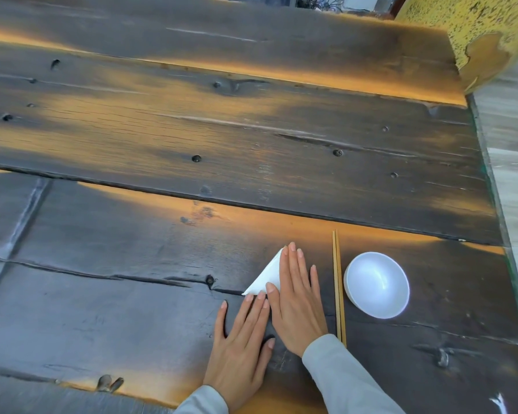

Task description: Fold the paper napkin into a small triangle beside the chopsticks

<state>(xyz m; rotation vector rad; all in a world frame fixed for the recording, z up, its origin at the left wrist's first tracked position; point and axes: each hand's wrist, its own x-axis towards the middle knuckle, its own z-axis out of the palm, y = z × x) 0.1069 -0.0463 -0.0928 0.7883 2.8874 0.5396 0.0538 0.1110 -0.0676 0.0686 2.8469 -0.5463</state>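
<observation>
A white paper napkin (266,277) lies on the dark wooden table (132,294), folded into a small triangle just left of a pair of wooden chopsticks (338,288). My right hand (298,300) lies flat with fingers together over the napkin's right part, hiding it. My left hand (241,345) rests flat on the table, its fingertips touching the napkin's lower edge. Neither hand grips anything. The chopsticks lie side by side, pointing away from me.
A white shallow bowl (376,284) sits right of the chopsticks. The table's right edge (503,222) runs close beyond the bowl. A yellow speckled object (476,34) stands at the far right corner. Bare planks stretch to the left and far side.
</observation>
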